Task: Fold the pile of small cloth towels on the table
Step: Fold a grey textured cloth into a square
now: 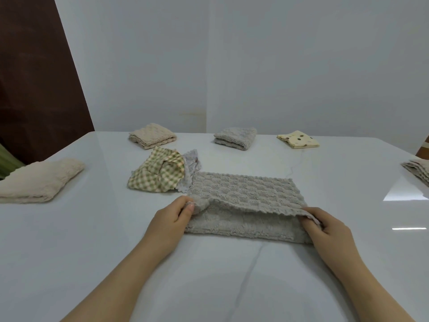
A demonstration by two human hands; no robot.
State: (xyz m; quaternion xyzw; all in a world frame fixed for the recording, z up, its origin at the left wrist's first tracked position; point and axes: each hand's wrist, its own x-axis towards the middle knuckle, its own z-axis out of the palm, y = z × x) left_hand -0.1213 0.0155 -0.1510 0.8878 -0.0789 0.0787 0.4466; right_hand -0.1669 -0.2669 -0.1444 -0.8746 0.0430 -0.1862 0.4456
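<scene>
Grey towel (243, 194) half-folded on white table (92, 228), left hand (173, 218) and right hand (325, 227) pinching its upper layer's corners

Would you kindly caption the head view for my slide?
Left hand and right hand pinch a half-folded grey towel on a white table.

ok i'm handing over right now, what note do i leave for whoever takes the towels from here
Left hand pinches the near-left corner of the grey waffle towel, top layer; right hand pinches the near-right corner. That towel lies right in front, doubled over, top edge lifted.
Done: folded beige towel, folded grey towel and dotted yellow towel along the far side, big beige towel at left, a stack at the right edge.
Left: finish this fold, then the crumpled checked towel and the pale cloth beside it.
</scene>
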